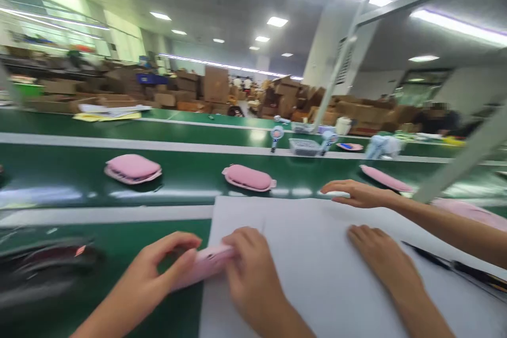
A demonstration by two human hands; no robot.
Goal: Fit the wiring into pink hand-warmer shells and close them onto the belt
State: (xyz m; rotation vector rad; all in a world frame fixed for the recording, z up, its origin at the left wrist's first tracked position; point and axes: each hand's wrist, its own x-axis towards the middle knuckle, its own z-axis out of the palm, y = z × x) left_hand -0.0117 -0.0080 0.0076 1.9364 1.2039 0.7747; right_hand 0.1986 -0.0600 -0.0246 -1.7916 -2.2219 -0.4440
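Pink case point(208, 263): between my two hands, above the white paper's point(309, 259) left edge
Long axis: slants up from my left hand point(148, 274) to my right point(255, 269)
Nearer hand: neither; both touch it
Right fingers: grasping its upper end
Left fingers: thumb against it; grip underneath, I can't tell
Look: slim, rounded, small dark mark

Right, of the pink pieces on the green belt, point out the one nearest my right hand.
The middle piece, ahead of your right hand; the others lie farther left or right.
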